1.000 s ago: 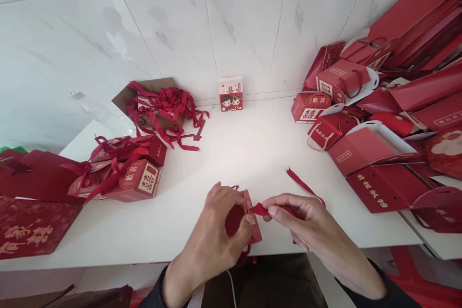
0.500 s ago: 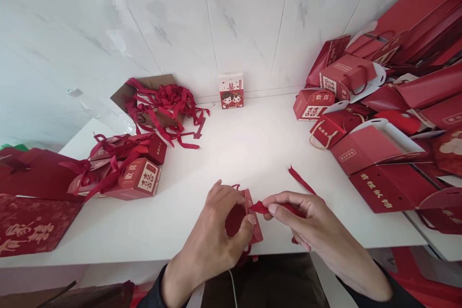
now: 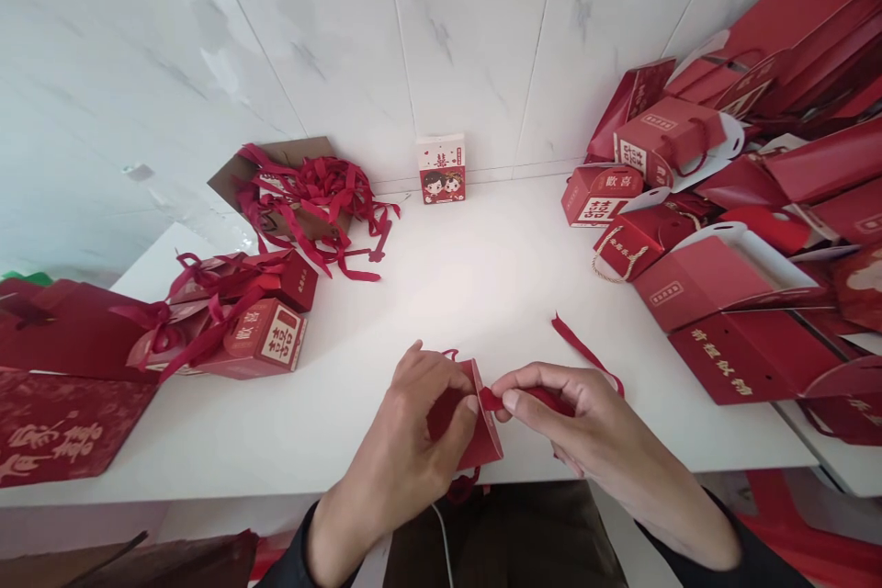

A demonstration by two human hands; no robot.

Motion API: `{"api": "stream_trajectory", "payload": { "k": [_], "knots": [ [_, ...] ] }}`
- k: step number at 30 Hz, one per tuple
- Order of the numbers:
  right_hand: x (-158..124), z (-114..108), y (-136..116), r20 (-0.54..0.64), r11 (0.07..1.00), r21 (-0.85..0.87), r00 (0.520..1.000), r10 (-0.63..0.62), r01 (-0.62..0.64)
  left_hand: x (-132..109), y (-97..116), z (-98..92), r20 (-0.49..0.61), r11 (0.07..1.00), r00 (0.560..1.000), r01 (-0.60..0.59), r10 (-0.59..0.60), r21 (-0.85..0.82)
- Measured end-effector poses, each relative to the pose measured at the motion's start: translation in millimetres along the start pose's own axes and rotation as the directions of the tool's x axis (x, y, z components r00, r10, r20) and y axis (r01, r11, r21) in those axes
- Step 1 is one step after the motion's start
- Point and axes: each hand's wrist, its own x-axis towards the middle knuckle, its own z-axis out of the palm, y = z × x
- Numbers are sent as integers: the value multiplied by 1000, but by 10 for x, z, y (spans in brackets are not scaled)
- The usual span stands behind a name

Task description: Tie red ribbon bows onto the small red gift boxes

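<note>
My left hand (image 3: 406, 436) grips a small red gift box (image 3: 479, 432) at the near edge of the white table (image 3: 482, 285), fingers curled round its side. My right hand (image 3: 571, 418) pinches the end of a red ribbon (image 3: 582, 351) against the box's top edge. The ribbon's free end trails back over the table to the right of the box. A short ribbon tail hangs below the box.
A brown carton of loose red ribbons (image 3: 310, 202) sits at the back left. Finished ribbon-tied boxes (image 3: 241, 317) lie left. A small box with a cartoon couple (image 3: 441, 168) stands against the tiled wall. Flat and folded red boxes (image 3: 723, 220) pile up on the right.
Both hands stay on the box and ribbon. The box has tipped so its face shows more, and my right hand has drawn the ribbon end slightly closer to the box.
</note>
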Motion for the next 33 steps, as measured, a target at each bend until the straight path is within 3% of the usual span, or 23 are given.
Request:
{"api": "stream_trajectory", "payload": {
  "k": [4,7,9,13,19,24,26,29,31,33],
  "knots": [
    [-8,21,41,-35,993,-102,998,-60,56,-35,-43,14,-82,998,996,24,-28,-58],
    [0,96,61,-160,947,-236,953,-258,217,-94,-63,13,-201,986,978,28,-62,-166],
    [14,168,36,-144,903,-314,925,-350,293,-141,-75,17,-278,970,959,-8,-62,-242],
    [38,279,-71,39,903,-286,945,-324,321,-223,-103,43,-396,940,914,-53,-91,-337],
    [60,317,-179,96,913,-258,949,-301,316,-323,-156,74,-427,936,896,-36,-125,-350],
    [115,409,-214,106,874,-317,929,-354,369,-514,-214,157,-558,953,801,51,-217,-299],
    [143,454,-198,85,840,-365,913,-399,401,-589,-210,215,-565,921,761,112,-321,-372],
    [177,513,-162,77,801,-423,897,-435,424,-639,-174,296,-490,774,702,139,-517,-617],
    [185,539,-147,70,800,-436,902,-427,413,-638,-149,328,-436,678,686,115,-583,-726],
    [178,555,-148,56,803,-433,902,-429,409,-630,-139,339,-414,639,686,97,-599,-763]
  ]
}}
